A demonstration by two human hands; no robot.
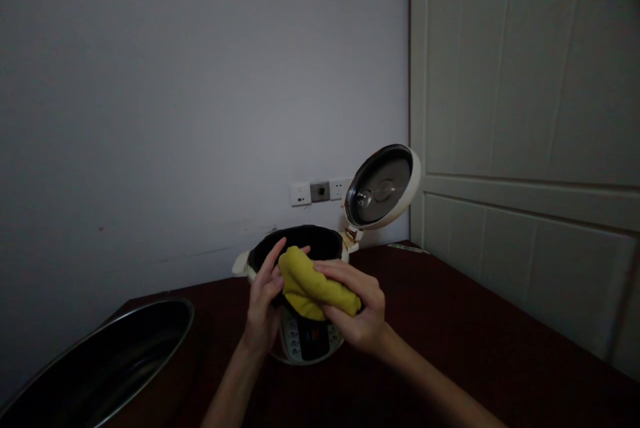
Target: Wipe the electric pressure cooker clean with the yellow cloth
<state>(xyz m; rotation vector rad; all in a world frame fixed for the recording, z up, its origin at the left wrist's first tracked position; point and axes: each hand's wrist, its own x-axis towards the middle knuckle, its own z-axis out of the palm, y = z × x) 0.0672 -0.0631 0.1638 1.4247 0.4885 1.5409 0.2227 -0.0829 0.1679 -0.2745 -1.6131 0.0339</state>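
Observation:
A folded yellow cloth [313, 285] is gripped in my right hand [363, 311], with the thumb below it and the fingers on top. My left hand [263, 308] is raised at the cloth's left end, its fingers stretched out and apart; whether it touches the cloth I cannot tell. Just behind both hands stands a white electric pressure cooker [293, 345] with buttons on its front panel. Its round lid [385, 188] is swung up to the right, and the dark inside shows past my fingers. The hands and cloth hide part of the cooker's front.
A large dark pan [175, 341] with a shiny rim is at the lower left. Everything rests on a dark red tabletop [450, 328] against a pale wall [200, 81]. Wall sockets [301, 195] sit behind the cooker. A white panelled door [500, 115] is at the right.

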